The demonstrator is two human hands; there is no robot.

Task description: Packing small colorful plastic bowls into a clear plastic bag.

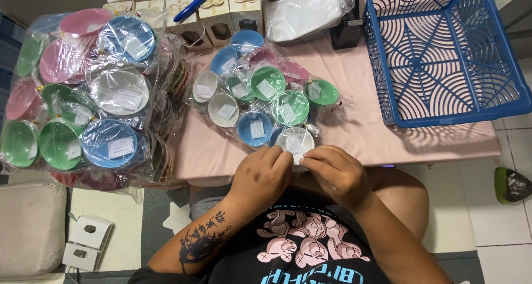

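Fingertips of left hand (260,176) and right hand (332,172) meet, pinching the near edge of a bagged white dish (295,140) at the pink table's (354,134) front; dish lies just beyond both hands, equally close.

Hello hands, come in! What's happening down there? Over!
Left hand and right hand pinching wrapped white bowl at table edge. Bagged bowls crowd behind.

Home packing spot: bagged bowls (260,104), basket (443,51)

Bare pink tabletop (360,134) lay open between bagged bowls (260,104) and blue basket (443,51); bowl heap (88,95) blocked left side.
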